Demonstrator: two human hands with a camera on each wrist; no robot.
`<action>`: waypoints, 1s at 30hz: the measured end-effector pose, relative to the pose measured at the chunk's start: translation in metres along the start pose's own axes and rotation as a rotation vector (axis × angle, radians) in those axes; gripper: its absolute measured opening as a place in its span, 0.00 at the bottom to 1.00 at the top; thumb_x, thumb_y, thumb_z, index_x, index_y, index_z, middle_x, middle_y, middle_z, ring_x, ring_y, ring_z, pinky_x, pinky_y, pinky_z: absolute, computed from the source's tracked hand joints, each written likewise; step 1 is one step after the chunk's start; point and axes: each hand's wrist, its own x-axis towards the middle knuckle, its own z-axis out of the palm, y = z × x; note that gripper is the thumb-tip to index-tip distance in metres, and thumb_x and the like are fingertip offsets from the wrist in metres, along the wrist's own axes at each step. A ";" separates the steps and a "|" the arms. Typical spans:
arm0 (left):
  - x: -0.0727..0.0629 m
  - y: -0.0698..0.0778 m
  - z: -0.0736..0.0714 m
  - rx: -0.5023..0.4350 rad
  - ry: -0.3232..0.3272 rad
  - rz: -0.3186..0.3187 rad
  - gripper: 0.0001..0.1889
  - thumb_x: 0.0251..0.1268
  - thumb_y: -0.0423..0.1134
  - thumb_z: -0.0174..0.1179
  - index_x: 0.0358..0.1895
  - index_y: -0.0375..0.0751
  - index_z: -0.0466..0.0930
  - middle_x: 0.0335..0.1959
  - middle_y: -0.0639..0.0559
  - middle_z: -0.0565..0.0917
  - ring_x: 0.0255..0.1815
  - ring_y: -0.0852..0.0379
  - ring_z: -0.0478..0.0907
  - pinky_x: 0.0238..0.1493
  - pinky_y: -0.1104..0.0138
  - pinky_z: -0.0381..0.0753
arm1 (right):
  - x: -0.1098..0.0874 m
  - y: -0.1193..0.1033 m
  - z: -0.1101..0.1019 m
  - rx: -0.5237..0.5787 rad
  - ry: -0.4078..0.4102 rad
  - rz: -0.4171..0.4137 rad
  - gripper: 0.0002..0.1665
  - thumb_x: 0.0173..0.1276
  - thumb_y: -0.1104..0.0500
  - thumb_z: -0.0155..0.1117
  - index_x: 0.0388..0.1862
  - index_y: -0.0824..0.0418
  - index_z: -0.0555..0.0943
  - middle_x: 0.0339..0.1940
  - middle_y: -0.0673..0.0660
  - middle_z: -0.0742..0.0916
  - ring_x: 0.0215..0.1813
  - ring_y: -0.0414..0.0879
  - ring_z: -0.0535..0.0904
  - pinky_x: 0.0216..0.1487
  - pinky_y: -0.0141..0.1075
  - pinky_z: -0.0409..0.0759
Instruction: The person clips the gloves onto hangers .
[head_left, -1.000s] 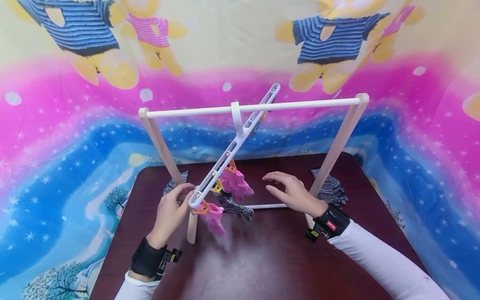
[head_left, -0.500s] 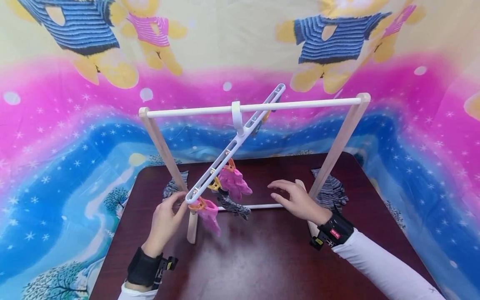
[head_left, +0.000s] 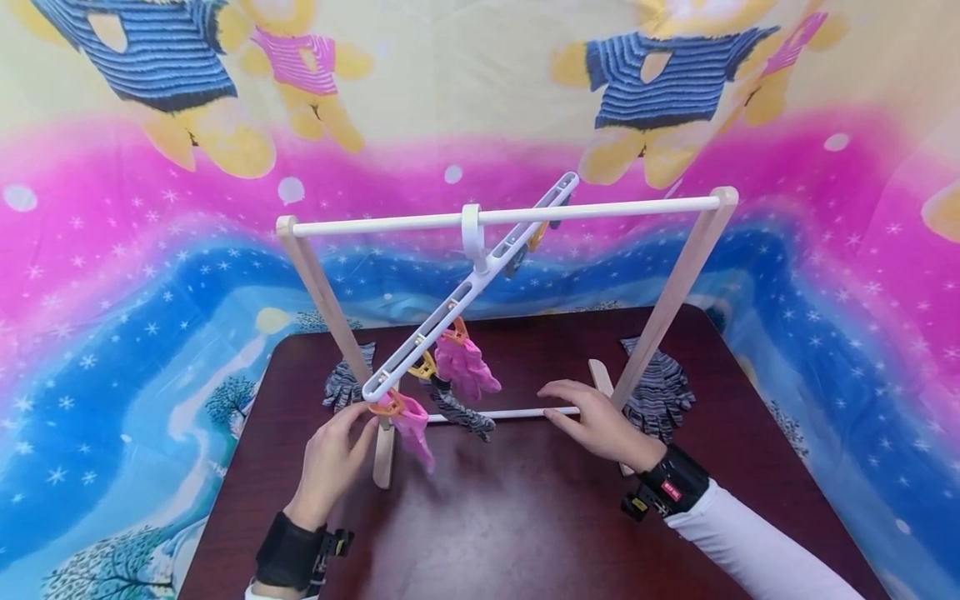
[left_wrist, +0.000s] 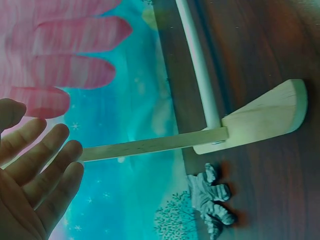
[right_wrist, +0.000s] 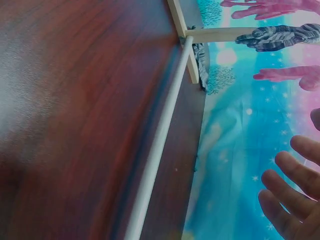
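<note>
A white clip hanger (head_left: 482,265) hangs by its hook (head_left: 471,237) from the rack's top rod, slanting from near left to far right. Below its near half, clips hold a pink glove (head_left: 412,433), a grey striped glove (head_left: 461,412) and another pink glove (head_left: 465,371). My left hand (head_left: 326,462) is beside the hanger's near end, its fingers loosely bent and holding nothing; whether the fingertips touch the orange clip (head_left: 386,406) cannot be told. My right hand (head_left: 596,425), relaxed with nothing in it, hovers before the rack's right post; its fingers (right_wrist: 280,197) show spread in the right wrist view.
The rack has wooden posts (head_left: 678,292), a white top rod (head_left: 600,209) and a low white rod (head_left: 525,413). Striped gloves lie on the dark table (head_left: 480,533) by the left (head_left: 341,387) and right (head_left: 660,392) posts. A patterned cloth (head_left: 480,100) stands behind.
The hanger has turned on the rod: its near end swung left and its far end right, carrying the gloves along. My left hand moved a little left and down; my right hand moved down and slightly right.
</note>
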 end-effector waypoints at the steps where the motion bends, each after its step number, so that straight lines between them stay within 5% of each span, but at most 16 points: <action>1: -0.001 -0.001 0.001 0.003 -0.004 -0.002 0.13 0.63 0.35 0.69 0.51 0.40 0.85 0.40 0.46 0.89 0.32 0.54 0.85 0.31 0.58 0.81 | -0.002 0.001 0.001 -0.001 0.002 0.005 0.18 0.73 0.55 0.65 0.60 0.56 0.82 0.59 0.54 0.86 0.64 0.49 0.81 0.62 0.49 0.80; 17: -0.030 0.000 0.013 0.023 -0.076 -0.090 0.10 0.65 0.36 0.67 0.48 0.43 0.86 0.38 0.50 0.90 0.36 0.54 0.87 0.35 0.55 0.83 | -0.025 0.015 0.016 -0.031 0.032 0.013 0.17 0.73 0.55 0.66 0.58 0.58 0.83 0.57 0.52 0.87 0.60 0.48 0.83 0.58 0.48 0.82; 30: -0.039 0.009 0.025 0.051 -0.144 -0.005 0.11 0.62 0.38 0.69 0.47 0.47 0.86 0.39 0.53 0.89 0.38 0.54 0.87 0.34 0.57 0.83 | -0.030 0.018 0.016 -0.063 0.017 0.038 0.19 0.73 0.53 0.65 0.60 0.58 0.83 0.58 0.53 0.86 0.62 0.49 0.82 0.61 0.51 0.81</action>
